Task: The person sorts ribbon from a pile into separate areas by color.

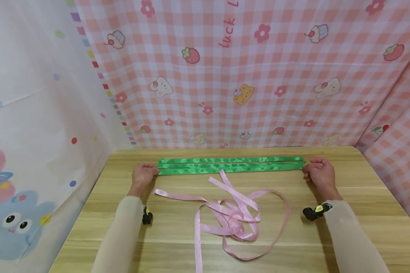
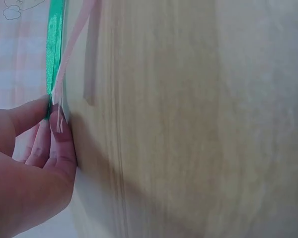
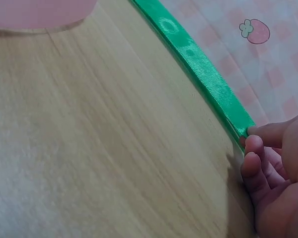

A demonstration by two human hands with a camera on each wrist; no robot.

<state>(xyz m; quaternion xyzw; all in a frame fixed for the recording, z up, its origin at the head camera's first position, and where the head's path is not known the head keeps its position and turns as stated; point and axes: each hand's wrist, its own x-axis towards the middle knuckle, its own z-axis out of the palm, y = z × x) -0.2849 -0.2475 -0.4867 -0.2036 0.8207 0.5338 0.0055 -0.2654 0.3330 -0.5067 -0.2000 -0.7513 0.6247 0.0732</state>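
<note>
Green ribbon lies folded into two flat parallel runs across the far side of the bench, toward 12 o'clock from the person. Left hand pinches its 9 o'clock end, fingers curled, thumb over the ribbon edge per the left wrist view. Right hand pinches the 3 o'clock end, fingers curled tight on the fold; ribbon is stretched straight between the two hands. Pink ribbon sits loose and tangled at 6 o'clock of the green one; one tail reaches up and touches or overlaps the green ribbon near its middle, cannot tell which lies on top.

Risks, as a judgement: satin looks slick, so an end could slip from a pinch and the layers would skew; uneven pull could twist a run; the pink tail could snag and drag along if the green one is lifted.

No containers in view. Checked pink cloth hangs behind the bench.
</note>
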